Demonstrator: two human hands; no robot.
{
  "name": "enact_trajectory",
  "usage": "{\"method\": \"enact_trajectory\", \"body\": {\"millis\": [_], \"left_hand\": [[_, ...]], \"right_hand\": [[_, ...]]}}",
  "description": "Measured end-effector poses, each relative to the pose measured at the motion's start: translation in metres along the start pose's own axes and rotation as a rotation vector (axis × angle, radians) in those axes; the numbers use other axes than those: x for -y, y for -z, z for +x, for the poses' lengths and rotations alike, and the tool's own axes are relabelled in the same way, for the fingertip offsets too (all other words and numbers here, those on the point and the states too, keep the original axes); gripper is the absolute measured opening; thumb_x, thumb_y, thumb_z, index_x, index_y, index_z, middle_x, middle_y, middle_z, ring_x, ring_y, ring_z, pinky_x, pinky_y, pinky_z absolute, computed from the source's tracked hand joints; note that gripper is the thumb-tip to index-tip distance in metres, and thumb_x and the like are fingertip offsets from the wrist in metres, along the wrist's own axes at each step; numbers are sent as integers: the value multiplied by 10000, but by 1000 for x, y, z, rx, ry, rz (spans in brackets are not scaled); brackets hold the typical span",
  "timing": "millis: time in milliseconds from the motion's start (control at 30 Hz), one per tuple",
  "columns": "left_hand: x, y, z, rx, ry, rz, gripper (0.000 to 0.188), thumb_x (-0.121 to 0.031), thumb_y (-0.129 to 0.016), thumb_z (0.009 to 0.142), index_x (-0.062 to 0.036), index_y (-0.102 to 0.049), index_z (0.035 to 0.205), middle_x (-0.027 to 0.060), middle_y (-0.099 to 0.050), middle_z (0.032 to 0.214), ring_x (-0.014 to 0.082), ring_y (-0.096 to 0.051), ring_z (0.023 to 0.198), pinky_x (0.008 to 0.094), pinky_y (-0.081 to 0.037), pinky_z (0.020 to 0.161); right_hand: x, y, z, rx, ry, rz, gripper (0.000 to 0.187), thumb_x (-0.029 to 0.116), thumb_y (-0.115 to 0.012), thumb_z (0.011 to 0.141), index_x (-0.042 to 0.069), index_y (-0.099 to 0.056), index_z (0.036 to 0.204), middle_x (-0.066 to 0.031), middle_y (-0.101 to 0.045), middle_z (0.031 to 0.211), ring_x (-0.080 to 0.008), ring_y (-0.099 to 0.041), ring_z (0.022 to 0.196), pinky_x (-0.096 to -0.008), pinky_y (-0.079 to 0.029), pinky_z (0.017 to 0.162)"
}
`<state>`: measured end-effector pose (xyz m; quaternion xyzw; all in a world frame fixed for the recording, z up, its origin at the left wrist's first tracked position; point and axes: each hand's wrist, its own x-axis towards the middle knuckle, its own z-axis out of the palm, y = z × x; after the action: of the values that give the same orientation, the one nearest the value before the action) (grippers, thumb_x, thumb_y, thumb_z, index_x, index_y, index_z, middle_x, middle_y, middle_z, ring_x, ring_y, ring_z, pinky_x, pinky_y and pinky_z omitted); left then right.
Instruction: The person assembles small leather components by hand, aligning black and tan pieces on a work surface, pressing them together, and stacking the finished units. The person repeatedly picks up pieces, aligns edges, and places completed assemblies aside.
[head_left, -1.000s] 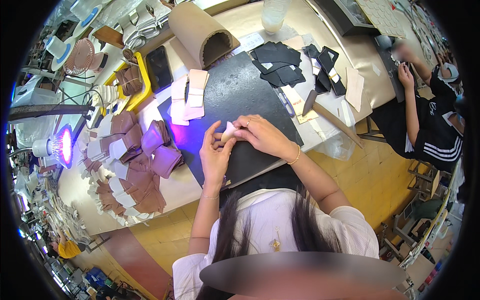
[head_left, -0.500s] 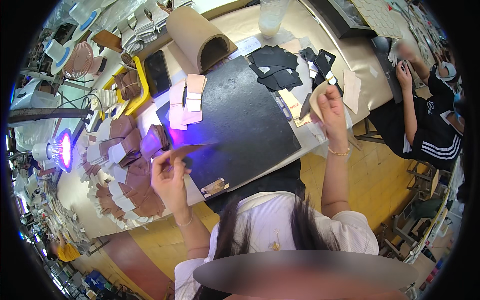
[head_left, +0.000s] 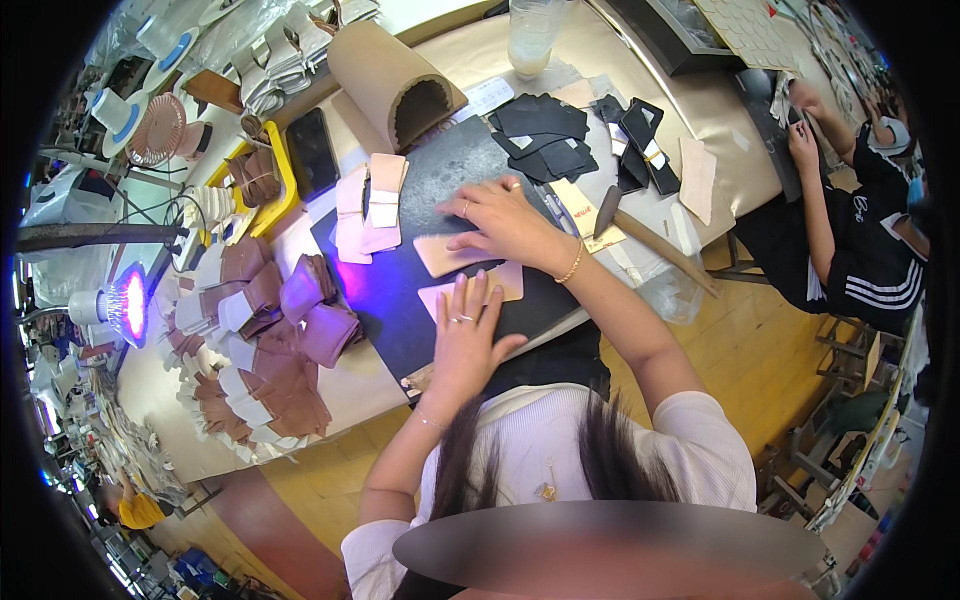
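Here, spread left fingers [head_left: 477, 293] overlie the near pale piece [head_left: 513, 282], spread right fingers [head_left: 476, 211] partly the far pale piece [head_left: 437, 257], gripping neither.

Yellow floor [head_left: 725, 350] with a dark red stripe [head_left: 270, 530]; big tan table [head_left: 745, 175]; bright pink-purple lamp [head_left: 130, 303] on the left

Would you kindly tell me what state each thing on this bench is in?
Left hand: open, fingers spread over the near tan piece
Right hand: open, thumb over the far tan piece
Both tan pieces: laid out on the black mat
Lamp: lit, glowing purple
Phone: screen dark
Hammer: lying down
Clear cup: upright, partly filled
Black pieces: loosely piled
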<state>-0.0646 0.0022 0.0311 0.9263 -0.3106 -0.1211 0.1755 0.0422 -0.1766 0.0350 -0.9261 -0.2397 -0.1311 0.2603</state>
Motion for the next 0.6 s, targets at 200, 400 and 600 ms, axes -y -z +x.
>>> {"method": "enact_trajectory", "body": {"millis": [200,400,600], "left_hand": [[-8,-14,-13,-58,-17,-12,879,-539,-643,841,-60,-329,1508,198,-204,1599,395,-148,1487,620,-122,1165],[13,0,33,-121,6,99,794,-546,-578,888,-110,-350,1511,177,-213,1603,390,-163,1485,615,-123,1165],[25,8,38,-84,56,86,808,-554,-576,885,-120,-334,1522,178,-204,1605,376,-171,1487,587,-137,1174]], "right_hand": [[-87,35,12,-156,-218,-299,189,250,-706,840,106,-725,961,-55,-635,890,-241,-625,885,-378,-503,791],[-140,50,21,82,-51,-465,205,266,-702,821,74,-691,894,-60,-639,885,-229,-642,894,-352,-544,756],[-144,44,16,261,91,-589,130,181,-600,897,71,-663,869,-64,-647,829,-259,-669,811,-377,-555,703]]}}
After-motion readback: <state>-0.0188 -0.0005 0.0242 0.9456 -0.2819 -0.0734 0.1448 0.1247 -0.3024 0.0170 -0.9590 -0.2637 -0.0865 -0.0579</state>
